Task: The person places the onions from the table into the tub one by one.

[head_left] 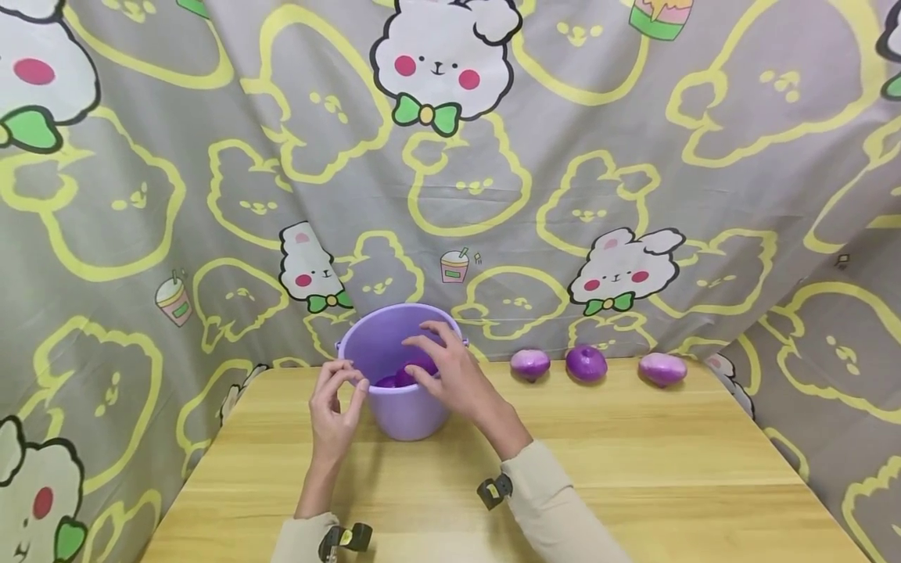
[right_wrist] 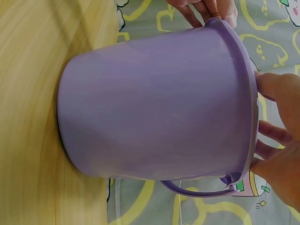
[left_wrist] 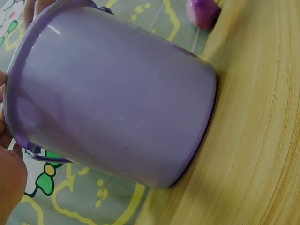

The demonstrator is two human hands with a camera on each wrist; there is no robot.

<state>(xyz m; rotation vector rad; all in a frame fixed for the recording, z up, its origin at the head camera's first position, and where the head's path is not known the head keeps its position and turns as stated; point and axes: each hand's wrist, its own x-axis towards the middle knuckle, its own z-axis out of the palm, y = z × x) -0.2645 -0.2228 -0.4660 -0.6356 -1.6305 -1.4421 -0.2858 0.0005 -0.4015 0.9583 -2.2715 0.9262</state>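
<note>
Through the head view I am observing a grey curtain (head_left: pixel 383 195) that is hanging behind a wooden table (head_left: pixel 669 446) and along its left and right sides. Yellow animal outlines (head_left: pixel 475 186) are covering the fabric. At top centre, 1 white rabbit head (head_left: pixel 439 62) is wearing a green bow (head_left: pixel 425 114); 1 similar head (head_left: pixel 622 270) is showing lower right. Below the former, 1 pink drink cup (head_left: pixel 454 267) is appearing in print. In both wrist views I am also seeing pale wood grain.
</note>
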